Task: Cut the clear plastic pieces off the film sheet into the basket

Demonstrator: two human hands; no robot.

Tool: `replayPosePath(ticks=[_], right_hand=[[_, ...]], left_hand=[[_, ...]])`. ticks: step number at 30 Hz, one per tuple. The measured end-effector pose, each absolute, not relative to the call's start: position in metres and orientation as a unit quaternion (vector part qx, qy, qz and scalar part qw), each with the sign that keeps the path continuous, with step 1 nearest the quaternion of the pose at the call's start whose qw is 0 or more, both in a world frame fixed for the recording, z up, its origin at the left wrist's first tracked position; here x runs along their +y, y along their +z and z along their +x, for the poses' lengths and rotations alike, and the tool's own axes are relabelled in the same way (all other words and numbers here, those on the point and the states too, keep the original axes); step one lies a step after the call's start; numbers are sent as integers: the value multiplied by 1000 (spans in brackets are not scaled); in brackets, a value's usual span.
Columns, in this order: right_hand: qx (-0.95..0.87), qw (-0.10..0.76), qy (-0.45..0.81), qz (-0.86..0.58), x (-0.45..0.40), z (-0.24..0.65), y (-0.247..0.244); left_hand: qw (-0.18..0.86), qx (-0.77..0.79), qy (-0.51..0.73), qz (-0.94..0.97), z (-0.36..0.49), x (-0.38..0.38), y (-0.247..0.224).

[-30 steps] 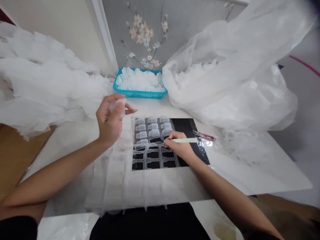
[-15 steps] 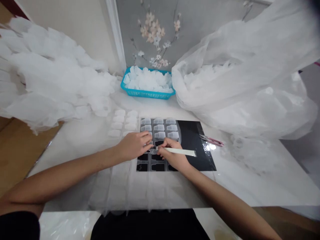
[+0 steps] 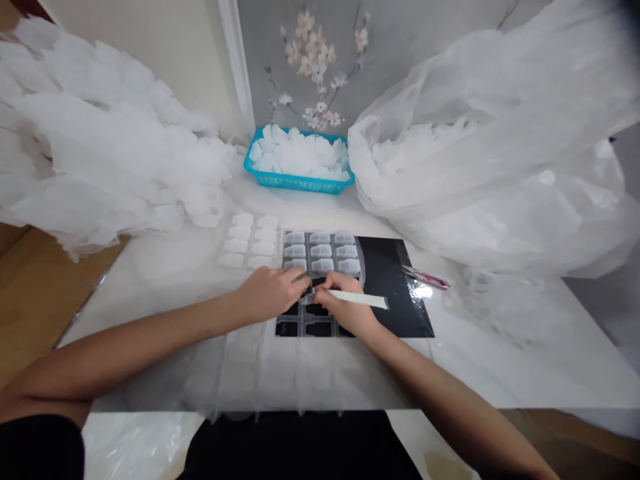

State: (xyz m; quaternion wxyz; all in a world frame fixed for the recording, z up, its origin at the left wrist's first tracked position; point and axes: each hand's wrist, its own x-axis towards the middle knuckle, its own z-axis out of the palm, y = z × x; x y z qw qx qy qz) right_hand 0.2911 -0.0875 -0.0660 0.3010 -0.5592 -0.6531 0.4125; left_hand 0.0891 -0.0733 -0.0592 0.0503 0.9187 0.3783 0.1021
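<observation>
My right hand [image 3: 347, 307] grips a slim tool with a flat white handle [image 3: 363, 298]; the handle points right, and its working end is hidden by my fingers. My left hand [image 3: 270, 293] meets it from the left with fingers closed together at the tool's tip. What those fingers pinch is too small to make out. Under both hands lies a clear plastic sheet with moulded cells [image 3: 317, 328], spread over a black mat [image 3: 385, 280]. Translucent white pieces [image 3: 321, 251] sit in its far rows, while dark mat shows through the near cells.
A blue basket [image 3: 300, 183] heaped with white pieces stands at the back. Piled translucent white sheets [image 3: 125, 147] rise at the left, a large plastic bag [image 3: 500, 193] at the right. Pink-handled thread snips [image 3: 427, 277] lie by the mat's right edge. More white pieces [image 3: 263, 247] lie left of it.
My left fingers have curled in and moved slightly right, closer to the tool tip. My right hand keeps its grip on the tool. The whole view has shifted slightly.
</observation>
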Motion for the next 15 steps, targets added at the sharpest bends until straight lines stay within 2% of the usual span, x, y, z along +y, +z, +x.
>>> replayPosePath(ticks=[2, 4, 8, 11, 13, 15], right_hand=[[-676, 288, 384, -559, -86, 291, -66], [-694, 275, 364, -557, -86, 290, -66], [-703, 261, 347, -563, -87, 290, -67], [-698, 262, 347, -569, -87, 289, -67], [-691, 268, 359, -568, -88, 289, -67], [-669, 289, 395, -559, -89, 290, -65]], left_hand=[[45, 367, 94, 924, 87, -74, -61], [91, 365, 145, 915, 85, -74, -61], [279, 467, 435, 718, 76, -69, -51], [313, 473, 651, 504, 62, -59, -31], [328, 427, 715, 446, 51, -52, -16], [386, 405, 709, 429, 44, -49, -4]])
